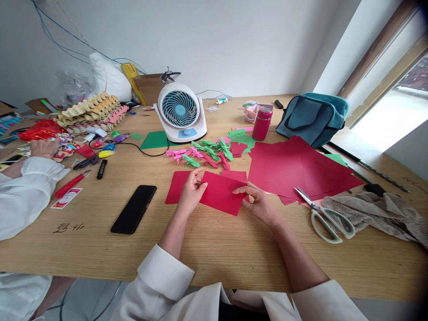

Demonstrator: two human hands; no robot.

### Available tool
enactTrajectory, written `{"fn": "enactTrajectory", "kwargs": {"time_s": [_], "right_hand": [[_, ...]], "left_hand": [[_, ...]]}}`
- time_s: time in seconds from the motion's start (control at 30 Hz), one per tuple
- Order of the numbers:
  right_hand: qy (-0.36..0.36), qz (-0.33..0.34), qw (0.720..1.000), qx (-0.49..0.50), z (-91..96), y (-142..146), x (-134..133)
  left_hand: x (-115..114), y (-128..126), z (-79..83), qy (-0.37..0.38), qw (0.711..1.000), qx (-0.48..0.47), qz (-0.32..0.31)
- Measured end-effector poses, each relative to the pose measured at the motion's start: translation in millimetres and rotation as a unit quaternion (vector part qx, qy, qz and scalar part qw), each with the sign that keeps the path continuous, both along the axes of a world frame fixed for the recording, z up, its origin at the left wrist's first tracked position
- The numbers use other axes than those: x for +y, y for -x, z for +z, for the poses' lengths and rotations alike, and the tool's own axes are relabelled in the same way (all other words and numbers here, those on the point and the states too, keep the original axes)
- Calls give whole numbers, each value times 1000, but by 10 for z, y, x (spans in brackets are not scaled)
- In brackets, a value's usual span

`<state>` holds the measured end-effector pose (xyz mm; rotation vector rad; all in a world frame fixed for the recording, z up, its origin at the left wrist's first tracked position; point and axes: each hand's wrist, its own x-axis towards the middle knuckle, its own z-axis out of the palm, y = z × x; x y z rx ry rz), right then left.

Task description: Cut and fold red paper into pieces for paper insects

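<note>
Between my two hands is a small rectangular sheet of red paper (220, 194), tilted a little above the table. My left hand (192, 191) pinches its left edge, thumb in front and fingers behind. At the right edge, my right hand (257, 201) grips it between thumb and fingers. Another piece of red paper (174, 188) lies flat under and left of the held sheet, and more red shows behind it. Just beyond sits a pile of folded pink, green and red paper pieces (207, 150). Large red sheets (284, 167) are spread to the right.
Scissors (324, 216) lie right of my hands, by a grey cloth (384, 211). A black phone (133, 209) is on the left. Behind stand a white fan (180, 111), a red flask (262, 124) and a teal bag (314, 118). A co-worker's hand (45, 148) is at far left.
</note>
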<state>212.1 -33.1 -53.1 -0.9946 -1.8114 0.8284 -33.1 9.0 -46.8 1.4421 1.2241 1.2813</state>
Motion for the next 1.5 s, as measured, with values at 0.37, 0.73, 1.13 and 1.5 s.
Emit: {"fn": "enactTrajectory", "kwargs": {"time_s": [0.37,0.73,1.13,1.5], "right_hand": [[-7,35,999,27,25,34,-14],[15,21,999,33,11,80,-23],[18,44,998,34,48,83,-47],[50,69,996,12,6,106,-48]], "left_hand": [[-15,7,-34,28,993,107,-29],[-148,-84,133,-87,968,193,-133],[-161,-45,151,-66,945,250,-199],[-261,-142,357,-119,934,267,-205]]}}
